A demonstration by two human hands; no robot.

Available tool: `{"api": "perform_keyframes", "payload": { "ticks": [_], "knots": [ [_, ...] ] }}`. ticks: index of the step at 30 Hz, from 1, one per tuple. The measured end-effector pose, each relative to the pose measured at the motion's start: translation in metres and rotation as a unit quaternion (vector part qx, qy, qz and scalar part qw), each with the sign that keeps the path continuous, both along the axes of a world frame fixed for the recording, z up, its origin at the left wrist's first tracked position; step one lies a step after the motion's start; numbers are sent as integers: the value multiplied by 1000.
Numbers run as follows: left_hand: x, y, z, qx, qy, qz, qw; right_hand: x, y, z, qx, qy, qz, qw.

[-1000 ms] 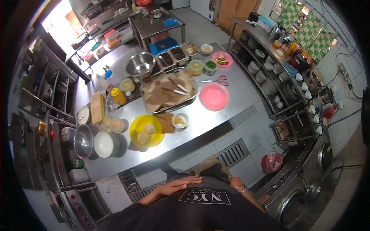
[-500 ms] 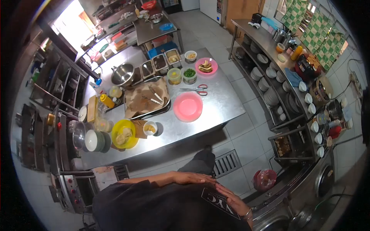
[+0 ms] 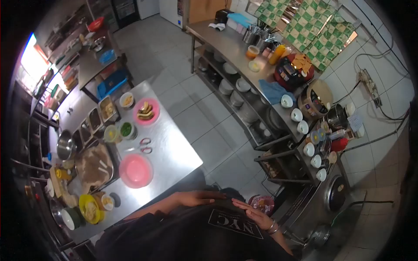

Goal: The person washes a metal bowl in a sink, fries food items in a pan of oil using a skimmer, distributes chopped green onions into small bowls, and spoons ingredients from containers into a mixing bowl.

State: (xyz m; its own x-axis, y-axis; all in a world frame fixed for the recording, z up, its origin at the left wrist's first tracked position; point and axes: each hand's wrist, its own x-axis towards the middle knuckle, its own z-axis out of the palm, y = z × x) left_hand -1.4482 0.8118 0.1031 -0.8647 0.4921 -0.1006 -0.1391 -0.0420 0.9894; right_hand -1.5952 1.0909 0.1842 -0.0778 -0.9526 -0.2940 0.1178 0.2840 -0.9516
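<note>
My left hand (image 3: 198, 199) is open, its fingers stretched out flat at the front of my dark shirt (image 3: 174, 230). Wearing a metal bracelet, my right hand (image 3: 256, 214) is also open, with fingers extended close together above the printed letters. Neither hand holds anything. The steel table (image 3: 170, 150) stands to my left; on it are a pink plate (image 3: 136, 171), scissors (image 3: 141, 146) with red handles, a pink plate with bananas (image 3: 146, 111), and a tub of chopped greens (image 3: 128, 129). A yellow bowl (image 3: 91, 209) and a paper-lined tray (image 3: 93, 165) are further left.
A steel counter (image 3: 226, 43) runs along the right side with bowls, a red cooker (image 3: 292, 71) and a blue cloth (image 3: 276, 90). Dishes fill its lower shelves. A stove burner (image 3: 335, 193) is at lower right. A red bin (image 3: 262, 203) stands on the floor beyond my hands.
My view has swung to the right, so the table sits further left and more of the right counter shows. My hands now lie slightly further apart, both still open.
</note>
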Motion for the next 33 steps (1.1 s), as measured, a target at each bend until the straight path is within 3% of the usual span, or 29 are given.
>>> {"api": "perform_keyframes", "payload": {
  "ticks": [3,4,5,7,9,11,13,15,17,19,20,22,23,24,27,29,31,33],
  "knots": [
    [-47,-21,-3,-33,41,13,999,-54,-18,-20,35,22,-50,998],
    [-63,-29,-7,-32,40,14,999,-79,-25,-25,108,193,-72,972],
    [-79,-35,-14,-32,51,28,998,-105,-32,-28,180,357,-91,912],
    [-111,-46,-21,-28,60,45,997,-173,-61,-23,158,430,-167,873],
    [-153,-63,-24,-93,-6,37,995,-260,-100,-15,108,400,-222,883],
    [-191,-83,-40,-113,-19,67,991,-360,-151,4,57,533,-205,819],
    [-224,-98,-44,-129,-38,99,986,-477,-214,25,16,584,-209,784],
    [-252,-107,-29,-214,-157,316,911,-615,-281,25,-45,637,-241,731],
    [-262,-109,-45,-151,-246,471,833,-739,-353,37,21,698,-238,675],
    [-253,-102,-71,-113,-253,603,748,-881,-412,7,-34,759,-206,616],
    [-240,-97,-78,-94,-320,629,703,-940,-439,-6,-14,786,-138,603],
    [-221,-77,-76,-89,-401,668,621,-1023,-470,-38,6,806,-61,589],
    [-215,-65,-74,-104,-414,685,590,-1055,-482,-55,54,830,11,555],
    [-196,-42,-87,-93,-431,714,543,-1077,-494,-66,101,847,83,516],
    [-156,27,-94,0,-515,760,397,-1094,-516,-88,125,844,188,487],
    [-144,56,-83,-65,-644,652,394,-1097,-527,-93,172,811,206,520],
    [-148,73,-77,-67,-693,602,392,-1097,-528,-97,150,814,296,477],
    [-161,79,-76,-51,-696,603,387,-1101,-534,-109,197,813,305,455]
  ]
}}
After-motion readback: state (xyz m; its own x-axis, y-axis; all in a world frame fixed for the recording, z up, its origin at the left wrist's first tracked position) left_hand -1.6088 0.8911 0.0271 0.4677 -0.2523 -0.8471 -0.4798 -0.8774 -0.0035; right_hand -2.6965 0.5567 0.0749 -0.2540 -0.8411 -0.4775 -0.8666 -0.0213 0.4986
